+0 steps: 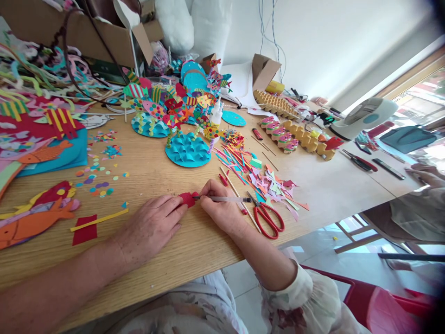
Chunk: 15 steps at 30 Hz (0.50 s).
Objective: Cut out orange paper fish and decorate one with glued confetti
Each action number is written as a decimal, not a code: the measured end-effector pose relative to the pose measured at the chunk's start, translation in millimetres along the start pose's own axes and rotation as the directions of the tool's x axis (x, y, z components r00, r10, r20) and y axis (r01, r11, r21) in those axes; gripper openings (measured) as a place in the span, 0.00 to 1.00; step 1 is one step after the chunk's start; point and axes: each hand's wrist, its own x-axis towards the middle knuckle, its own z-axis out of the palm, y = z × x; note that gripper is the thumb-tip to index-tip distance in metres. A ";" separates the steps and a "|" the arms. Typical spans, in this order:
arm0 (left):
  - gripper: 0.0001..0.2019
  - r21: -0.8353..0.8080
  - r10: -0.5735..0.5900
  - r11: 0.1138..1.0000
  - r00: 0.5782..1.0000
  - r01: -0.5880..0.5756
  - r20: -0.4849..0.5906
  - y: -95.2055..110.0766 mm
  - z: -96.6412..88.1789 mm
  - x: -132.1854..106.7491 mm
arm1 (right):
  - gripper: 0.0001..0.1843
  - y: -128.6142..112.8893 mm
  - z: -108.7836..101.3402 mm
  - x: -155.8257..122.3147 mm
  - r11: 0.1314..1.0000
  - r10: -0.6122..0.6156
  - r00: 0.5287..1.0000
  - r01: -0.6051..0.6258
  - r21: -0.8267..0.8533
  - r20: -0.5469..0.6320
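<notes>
Item under examination: a small red piece (188, 199), lying on the bench (146, 273) near its front edge, between the person's two hands. The left hand (149, 229) lies palm down, fingers extended and close together, with the fingertips on the near left part of the piece; whether the thumb grips beneath cannot be told. The right hand (219, 206) pinches a slim pen (227, 199) close to its writing end.

Handling, as judged: the red piece looks very light, thin and pliable, likely paper or foam sheet, though fingers cover much of it and the material cannot be confirmed. It would probably skid or crease under a side push, so flat pressure near an edge is the sound hold. The pen appears light, stiff and smooth; the grip low on the barrel seems suitable for control.

Orientation: the visible length of the red piece runs roughly left to right, one end at the left fingertips, the other at the pen tip. The pen's long axis also lies across the view, tip to the left at the red piece, dark rear end to the right, near the red-handled scissors (261, 221). The scissors' blades point away from the person.
</notes>
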 end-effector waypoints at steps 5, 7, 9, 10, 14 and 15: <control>0.14 -0.001 -0.008 1.000 1.000 0.008 -0.003 -0.2 1.3 -1.9 | 0.04 1.2 0.4 0.6 1.000 -0.008 1.000 0.009 -0.026 0.005; 0.15 -0.002 -0.010 1.000 1.000 0.010 -0.005 -0.1 1.3 -1.9 | 0.04 1.3 0.7 0.9 1.000 0.000 1.000 0.001 -0.011 0.005; 0.14 0.000 -0.012 1.000 1.000 0.012 -0.007 0.0 1.3 -1.5 | 0.04 1.4 0.7 1.2 1.000 0.004 1.000 -0.004 0.006 0.005; 0.14 0.001 -0.012 1.000 1.000 0.012 -0.008 0.1 1.2 -1.2 | 0.04 1.5 0.5 1.3 1.000 0.003 1.000 -0.003 0.014 0.002; 0.14 -0.005 -0.015 1.000 1.000 0.015 -0.014 0.1 1.2 -0.3 | 0.03 2.1 -0.7 0.3 0.998 -0.007 0.999 0.009 0.061 -0.033; 0.14 -0.010 -0.015 1.000 1.000 0.015 -0.017 0.0 1.1 -0.1 | 0.03 2.3 -0.9 -0.3 0.998 -0.012 0.999 0.015 0.063 -0.052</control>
